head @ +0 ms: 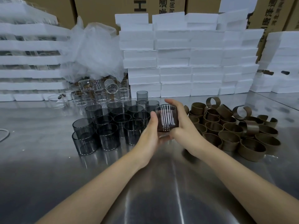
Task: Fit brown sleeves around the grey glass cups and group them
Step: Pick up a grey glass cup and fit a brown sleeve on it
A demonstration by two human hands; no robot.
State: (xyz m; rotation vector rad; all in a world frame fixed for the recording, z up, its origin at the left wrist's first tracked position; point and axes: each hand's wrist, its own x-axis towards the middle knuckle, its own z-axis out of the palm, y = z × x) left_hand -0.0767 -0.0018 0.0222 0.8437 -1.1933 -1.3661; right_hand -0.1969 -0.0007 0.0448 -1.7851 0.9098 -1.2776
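In the head view, a grey glass cup (166, 118) is held above the steel tabletop (161, 183) between both hands. The left hand (149, 135) is cupped under and against its left side, thumb up along the wall; the right hand (181, 122) is wrapped around its right side, fingers curled over the top edge. Both grips are pressed onto the cup. A dark brown band is seen through the glass in its lower part; whether this is a sleeve already seated around it cannot be told.

To the left of the hands, a cluster of bare grey cups (111, 123) is stood upright on the tabletop, packed close together. To the right, a pile of brown sleeves (233, 126) is heaped, some upright, some tipped. Behind the grey cups, clear glass cups (100, 92) are gathered under a crumpled plastic sheet (95, 50). White foam blocks (186, 59) are stacked along the back, with cardboard boxes (103, 8) behind them.
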